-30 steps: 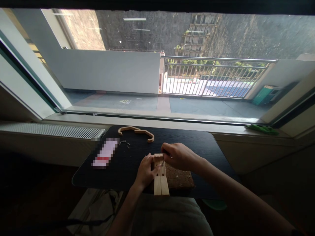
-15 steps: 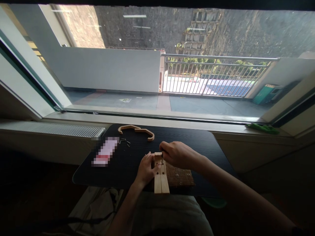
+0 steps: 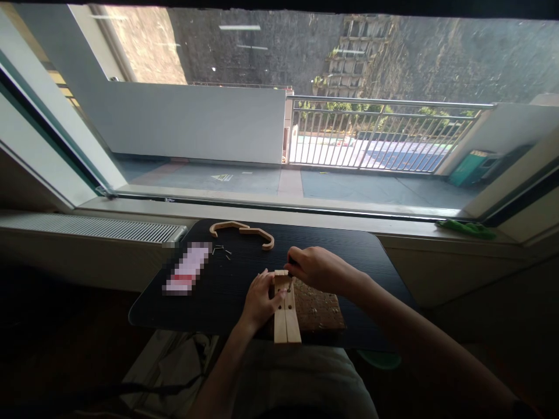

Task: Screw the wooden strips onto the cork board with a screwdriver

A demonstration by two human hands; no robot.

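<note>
Two pale wooden strips [image 3: 287, 329] lie side by side at the table's near edge, with dark round holes in them. My left hand [image 3: 261, 299] grips their left side, thumb across the top and fingers at the far end. Above their far end, my right hand [image 3: 317, 267] is closed around the dark handle of what looks like a screwdriver [image 3: 290, 281]. Its thin shaft points down at a hole in the right strip; the tip is too small to make out. A brown patterned block [image 3: 321, 311] lies beside and partly beneath the strips.
Two curved wooden hooks [image 3: 257, 234] lie at the back of the black table [image 3: 349, 250]. Several small screws [image 3: 222, 250] are left of them, next to a blurred pink-and-white item [image 3: 188, 270]. A green cloth [image 3: 466, 228] rests on the window sill, and a radiator [image 3: 91, 228] stands at left.
My right hand has shifted slightly right and up, and the shaft leans a little differently over the hole. My left hand and the wooden strips have stayed in place.
</note>
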